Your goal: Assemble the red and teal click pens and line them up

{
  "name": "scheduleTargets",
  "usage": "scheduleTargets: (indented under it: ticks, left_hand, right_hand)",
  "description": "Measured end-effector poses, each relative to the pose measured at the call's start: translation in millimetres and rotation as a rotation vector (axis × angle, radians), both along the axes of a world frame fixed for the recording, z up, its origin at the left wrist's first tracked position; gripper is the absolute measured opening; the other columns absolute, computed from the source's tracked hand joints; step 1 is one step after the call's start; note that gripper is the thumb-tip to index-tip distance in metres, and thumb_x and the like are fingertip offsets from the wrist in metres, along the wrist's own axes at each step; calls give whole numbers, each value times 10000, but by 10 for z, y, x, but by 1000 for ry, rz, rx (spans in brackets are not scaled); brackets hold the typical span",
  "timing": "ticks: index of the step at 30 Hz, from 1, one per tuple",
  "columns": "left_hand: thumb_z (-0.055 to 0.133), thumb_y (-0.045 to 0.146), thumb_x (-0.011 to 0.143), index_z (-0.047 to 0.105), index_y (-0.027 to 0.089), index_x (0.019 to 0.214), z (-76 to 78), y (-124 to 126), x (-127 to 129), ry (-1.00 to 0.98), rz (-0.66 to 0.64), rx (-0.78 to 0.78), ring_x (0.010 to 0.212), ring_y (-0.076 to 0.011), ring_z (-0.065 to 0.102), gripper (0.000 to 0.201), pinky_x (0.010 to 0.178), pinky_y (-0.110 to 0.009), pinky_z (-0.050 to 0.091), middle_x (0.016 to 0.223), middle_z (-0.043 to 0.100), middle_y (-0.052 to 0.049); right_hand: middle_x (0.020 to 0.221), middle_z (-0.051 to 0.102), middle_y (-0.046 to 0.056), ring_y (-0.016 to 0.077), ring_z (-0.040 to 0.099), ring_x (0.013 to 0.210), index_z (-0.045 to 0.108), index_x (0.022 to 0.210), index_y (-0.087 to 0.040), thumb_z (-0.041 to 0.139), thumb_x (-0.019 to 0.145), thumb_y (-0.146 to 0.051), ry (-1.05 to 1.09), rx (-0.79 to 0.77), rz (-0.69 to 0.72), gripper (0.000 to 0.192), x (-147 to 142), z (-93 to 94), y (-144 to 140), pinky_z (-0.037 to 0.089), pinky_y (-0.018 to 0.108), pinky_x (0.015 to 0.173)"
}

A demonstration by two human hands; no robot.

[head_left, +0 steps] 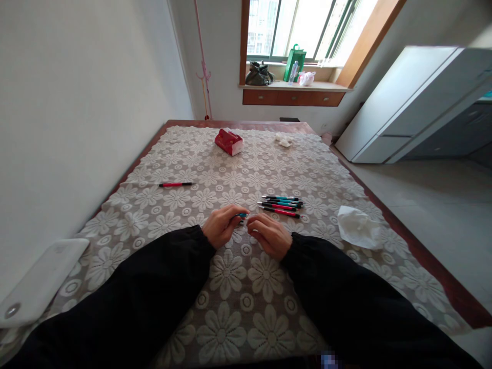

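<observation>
Both hands low over the tabletop [230, 307], sleeves black. Left hand [222, 225] curled, fingers clamped on a teal pen [242, 216] held just above the floral lace cloth [265, 274]. Right hand [269, 236] close against the left, fingertips pinched together at the pen's other end (how much of the barrel they grip cannot be told, too small to make out). Just beyond the right hand, a small bunch of pens [281, 204], teal and red, lying side by side. Well apart to the left, a single red pen [177, 184] on its own. Crumpled white tissue [358, 226] near the right edge; red tissue pack [229, 141] at the far end; white board [38, 279] at the near left corner.
</observation>
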State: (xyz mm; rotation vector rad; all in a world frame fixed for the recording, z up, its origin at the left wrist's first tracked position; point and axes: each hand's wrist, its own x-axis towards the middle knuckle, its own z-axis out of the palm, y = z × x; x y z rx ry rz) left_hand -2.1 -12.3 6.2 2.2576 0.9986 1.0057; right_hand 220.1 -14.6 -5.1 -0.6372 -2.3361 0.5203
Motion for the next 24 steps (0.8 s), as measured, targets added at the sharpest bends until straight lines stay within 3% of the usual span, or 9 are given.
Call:
scheduleTargets:
  ticks: [3, 11, 16, 24]
  left_hand:
    - [453, 218, 1006, 620, 217, 1187, -2, 3, 3, -3, 0, 0, 951, -176, 659, 246, 840, -299, 519, 1061, 688, -68]
    - [559, 312, 972, 554, 220, 1126, -86, -5, 10, -50, 25, -103, 832, -150, 689, 179, 772, -281, 557, 951, 709, -19]
    - [578, 308, 961, 546, 226, 1118, -68, -25, 11, -13, -36, -99, 888, -168, 718, 180, 811, -296, 569, 975, 727, -23]
    - [524, 320, 986, 562, 208, 1100, -49, -30, 17, 35, -9, -50, 791, -154, 692, 165, 726, -268, 544, 906, 712, -25]
  right_hand:
    - [1217, 592, 102, 232, 570, 1104, 579, 993, -235, 487, 1001, -180, 77, -25, 8, 108, 9, 10, -5, 495, 392, 942]
    - [1074, 588, 92, 222, 566, 981, 575, 989, -231, 473, 1005, -189, 21, -28, -11, 111, -1, 3, -13, 502, 354, 842]
    - [944, 568, 64, 203, 549, 874, 568, 966, -220, 447, 1025, -222, 26, -35, 5, 134, -13, 21, -18, 479, 330, 776]
    - [898, 565, 51, 195, 549, 840, 563, 975, -223, 425, 1042, -245, 78, -25, -23, 155, -9, 74, -30, 466, 320, 750]
